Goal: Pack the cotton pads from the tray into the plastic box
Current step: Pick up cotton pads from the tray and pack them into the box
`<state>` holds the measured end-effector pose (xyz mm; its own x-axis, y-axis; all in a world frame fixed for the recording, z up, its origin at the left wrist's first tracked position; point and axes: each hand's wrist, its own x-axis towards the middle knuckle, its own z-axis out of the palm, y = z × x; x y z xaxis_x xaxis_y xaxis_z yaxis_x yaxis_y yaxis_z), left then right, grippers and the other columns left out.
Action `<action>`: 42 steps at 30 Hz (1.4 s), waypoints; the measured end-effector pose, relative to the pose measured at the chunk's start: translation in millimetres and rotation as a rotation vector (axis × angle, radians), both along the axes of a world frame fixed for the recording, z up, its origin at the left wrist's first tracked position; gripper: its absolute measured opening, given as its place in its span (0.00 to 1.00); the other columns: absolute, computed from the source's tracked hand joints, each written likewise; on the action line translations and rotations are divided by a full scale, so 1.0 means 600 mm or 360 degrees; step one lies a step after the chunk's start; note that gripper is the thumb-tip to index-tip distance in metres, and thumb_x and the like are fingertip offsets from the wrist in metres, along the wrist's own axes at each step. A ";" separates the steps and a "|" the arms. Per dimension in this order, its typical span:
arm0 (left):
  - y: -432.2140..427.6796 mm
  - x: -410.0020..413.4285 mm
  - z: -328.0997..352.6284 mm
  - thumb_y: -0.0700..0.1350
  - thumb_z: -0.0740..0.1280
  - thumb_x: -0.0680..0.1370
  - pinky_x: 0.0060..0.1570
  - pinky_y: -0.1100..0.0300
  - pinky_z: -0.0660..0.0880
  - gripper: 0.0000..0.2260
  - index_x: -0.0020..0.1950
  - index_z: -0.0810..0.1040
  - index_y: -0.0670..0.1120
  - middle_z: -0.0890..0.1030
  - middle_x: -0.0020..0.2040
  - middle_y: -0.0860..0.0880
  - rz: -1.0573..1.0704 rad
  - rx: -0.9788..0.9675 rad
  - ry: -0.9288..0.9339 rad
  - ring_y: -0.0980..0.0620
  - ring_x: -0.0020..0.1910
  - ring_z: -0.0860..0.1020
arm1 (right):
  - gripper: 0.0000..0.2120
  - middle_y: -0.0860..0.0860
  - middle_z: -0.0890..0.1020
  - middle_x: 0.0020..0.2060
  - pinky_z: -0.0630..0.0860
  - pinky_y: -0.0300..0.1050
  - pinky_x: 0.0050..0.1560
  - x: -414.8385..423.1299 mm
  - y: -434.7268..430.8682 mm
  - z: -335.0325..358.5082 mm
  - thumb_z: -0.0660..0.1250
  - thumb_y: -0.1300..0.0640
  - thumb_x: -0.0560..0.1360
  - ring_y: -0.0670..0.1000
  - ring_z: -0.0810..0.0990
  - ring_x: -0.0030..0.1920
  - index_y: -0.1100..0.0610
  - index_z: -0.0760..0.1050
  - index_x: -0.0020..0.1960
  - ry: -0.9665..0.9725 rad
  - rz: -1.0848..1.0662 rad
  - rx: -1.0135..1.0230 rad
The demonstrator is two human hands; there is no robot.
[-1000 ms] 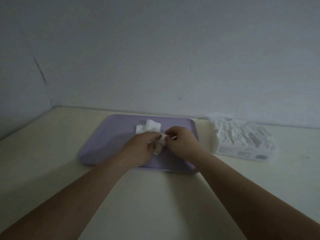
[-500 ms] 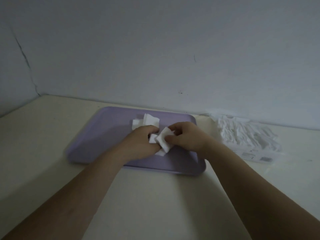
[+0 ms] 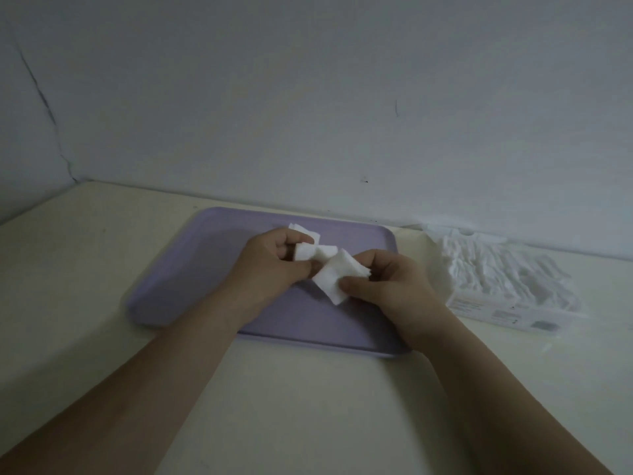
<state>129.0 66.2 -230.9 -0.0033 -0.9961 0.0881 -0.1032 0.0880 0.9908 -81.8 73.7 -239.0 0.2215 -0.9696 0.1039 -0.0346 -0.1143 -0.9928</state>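
Observation:
A lilac tray (image 3: 191, 279) lies on the cream table against the wall. Above its middle, my left hand (image 3: 270, 265) pinches white cotton pads (image 3: 308, 252) between thumb and fingers. My right hand (image 3: 390, 286) grips a small stack of square cotton pads (image 3: 334, 277), thumb on top, tilted and lifted off the tray. Another pad (image 3: 301, 229) peeks out behind my left hand on the tray. The plastic box (image 3: 507, 286) stands to the right of the tray, holding many white pads.
A grey wall (image 3: 308, 97) runs close behind the tray and box. The cream tabletop (image 3: 308, 389) stretches toward me, crossed by both forearms.
Both hands have lifted pads off the tray. The right hand now holds its stack higher and further right, apart from the left hand's pads. The view has shifted slightly.

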 end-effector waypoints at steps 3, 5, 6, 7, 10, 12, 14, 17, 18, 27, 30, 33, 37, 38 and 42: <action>-0.006 -0.004 -0.007 0.31 0.74 0.75 0.38 0.63 0.80 0.11 0.56 0.82 0.41 0.89 0.45 0.48 -0.0062 0.0021 0.0005 0.56 0.39 0.83 | 0.07 0.57 0.84 0.40 0.78 0.48 0.47 -0.001 -0.001 -0.003 0.75 0.71 0.73 0.53 0.81 0.42 0.63 0.79 0.46 -0.0093 -0.0036 -0.0006; -0.008 -0.006 -0.011 0.31 0.73 0.76 0.43 0.62 0.82 0.10 0.54 0.82 0.42 0.89 0.45 0.48 -0.0096 0.0044 0.0022 0.54 0.42 0.84 | 0.06 0.57 0.84 0.40 0.79 0.46 0.45 0.001 0.000 -0.001 0.75 0.67 0.74 0.53 0.82 0.42 0.62 0.79 0.46 -0.0180 -0.0021 0.0009; -0.008 -0.006 -0.013 0.31 0.73 0.76 0.44 0.61 0.82 0.09 0.52 0.82 0.43 0.89 0.45 0.48 -0.0125 0.0048 0.0026 0.54 0.42 0.85 | 0.05 0.57 0.84 0.40 0.79 0.47 0.46 0.002 0.002 0.000 0.75 0.65 0.75 0.53 0.81 0.42 0.61 0.79 0.45 -0.0182 -0.0013 0.0013; -0.009 -0.006 -0.014 0.32 0.73 0.76 0.44 0.61 0.82 0.09 0.51 0.81 0.44 0.89 0.44 0.48 -0.0155 0.0040 0.0027 0.53 0.42 0.85 | 0.06 0.57 0.83 0.40 0.77 0.47 0.45 0.001 0.001 -0.002 0.76 0.63 0.75 0.53 0.80 0.42 0.60 0.79 0.44 -0.0148 -0.0015 -0.0004; -0.009 -0.006 -0.017 0.32 0.73 0.76 0.41 0.60 0.82 0.09 0.49 0.80 0.45 0.88 0.43 0.47 -0.0210 0.0024 0.0094 0.52 0.40 0.85 | 0.10 0.51 0.81 0.32 0.73 0.43 0.38 0.001 0.000 -0.005 0.77 0.62 0.75 0.49 0.75 0.34 0.53 0.81 0.37 -0.0010 -0.0106 -0.0065; -0.011 -0.003 -0.019 0.31 0.73 0.76 0.42 0.59 0.82 0.10 0.52 0.80 0.45 0.88 0.46 0.45 -0.0249 0.0041 0.0143 0.50 0.44 0.86 | 0.10 0.49 0.80 0.30 0.74 0.45 0.35 0.000 -0.002 -0.007 0.77 0.60 0.74 0.48 0.74 0.31 0.53 0.81 0.37 0.0025 -0.0166 -0.0088; -0.013 0.000 -0.021 0.30 0.72 0.77 0.44 0.58 0.83 0.11 0.54 0.81 0.44 0.88 0.49 0.43 -0.0304 0.0061 0.0179 0.50 0.47 0.86 | 0.08 0.51 0.82 0.30 0.75 0.46 0.35 0.002 -0.002 -0.006 0.78 0.60 0.73 0.49 0.76 0.31 0.53 0.82 0.37 0.0035 -0.0183 -0.0096; -0.013 0.001 -0.023 0.31 0.73 0.77 0.43 0.57 0.82 0.12 0.55 0.82 0.44 0.88 0.48 0.45 -0.0307 0.0062 0.0112 0.49 0.46 0.85 | 0.09 0.52 0.83 0.31 0.76 0.45 0.34 0.003 -0.002 -0.005 0.80 0.61 0.71 0.49 0.77 0.32 0.53 0.81 0.37 0.0012 -0.0193 -0.0081; -0.013 0.000 -0.023 0.31 0.73 0.77 0.43 0.56 0.82 0.12 0.56 0.82 0.45 0.88 0.47 0.45 -0.0291 0.0051 0.0068 0.49 0.46 0.84 | 0.09 0.52 0.83 0.32 0.75 0.44 0.34 0.003 -0.001 -0.005 0.80 0.60 0.71 0.49 0.77 0.32 0.53 0.81 0.37 0.0012 -0.0194 -0.0080; -0.005 0.002 -0.007 0.43 0.77 0.70 0.50 0.55 0.80 0.16 0.58 0.84 0.50 0.87 0.49 0.48 -0.0485 0.0063 0.0065 0.51 0.48 0.83 | 0.14 0.47 0.77 0.28 0.73 0.48 0.35 0.006 -0.009 -0.016 0.79 0.55 0.73 0.48 0.73 0.31 0.53 0.74 0.37 0.0146 -0.0283 -0.0119; 0.000 -0.009 -0.012 0.43 0.78 0.71 0.60 0.50 0.81 0.17 0.59 0.83 0.49 0.88 0.53 0.48 -0.0376 -0.0030 -0.0054 0.49 0.55 0.85 | 0.14 0.46 0.81 0.32 0.76 0.46 0.35 0.007 -0.008 -0.017 0.80 0.52 0.70 0.47 0.78 0.34 0.54 0.75 0.42 0.0182 -0.0285 -0.0129; 0.000 -0.010 -0.014 0.35 0.73 0.76 0.57 0.54 0.80 0.14 0.57 0.84 0.51 0.88 0.51 0.49 -0.0409 -0.0064 -0.0148 0.52 0.53 0.85 | 0.19 0.49 0.86 0.50 0.82 0.46 0.48 0.005 -0.009 -0.021 0.79 0.53 0.68 0.49 0.85 0.51 0.52 0.78 0.56 0.0120 -0.0243 -0.0096; -0.007 -0.006 0.001 0.42 0.70 0.68 0.47 0.63 0.77 0.10 0.47 0.85 0.53 0.86 0.43 0.58 -0.0128 -0.0264 -0.0407 0.61 0.44 0.82 | 0.11 0.52 0.86 0.41 0.79 0.51 0.47 0.005 -0.008 -0.022 0.77 0.53 0.70 0.50 0.82 0.42 0.55 0.81 0.49 0.0127 -0.0212 -0.0174; -0.011 -0.001 -0.001 0.44 0.69 0.68 0.48 0.62 0.76 0.10 0.47 0.85 0.52 0.85 0.45 0.58 0.0090 -0.0410 -0.0615 0.59 0.46 0.82 | 0.10 0.52 0.84 0.40 0.77 0.51 0.45 0.006 -0.009 -0.022 0.76 0.52 0.70 0.50 0.80 0.41 0.54 0.79 0.47 0.0120 -0.0286 -0.0195; -0.028 0.023 -0.024 0.43 0.71 0.78 0.73 0.54 0.64 0.19 0.69 0.79 0.44 0.76 0.73 0.43 0.0115 -0.0539 -0.1578 0.41 0.72 0.72 | 0.08 0.56 0.84 0.44 0.76 0.49 0.44 0.009 -0.011 -0.020 0.73 0.51 0.73 0.48 0.79 0.41 0.51 0.75 0.47 0.0060 -0.0517 -0.0223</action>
<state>142.9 49.5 -245.1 -0.1677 -0.9207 0.3525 -0.8710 0.3058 0.3844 -76.6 67.0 -251.0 -0.0900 -0.9670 0.2383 -0.1277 -0.2260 -0.9657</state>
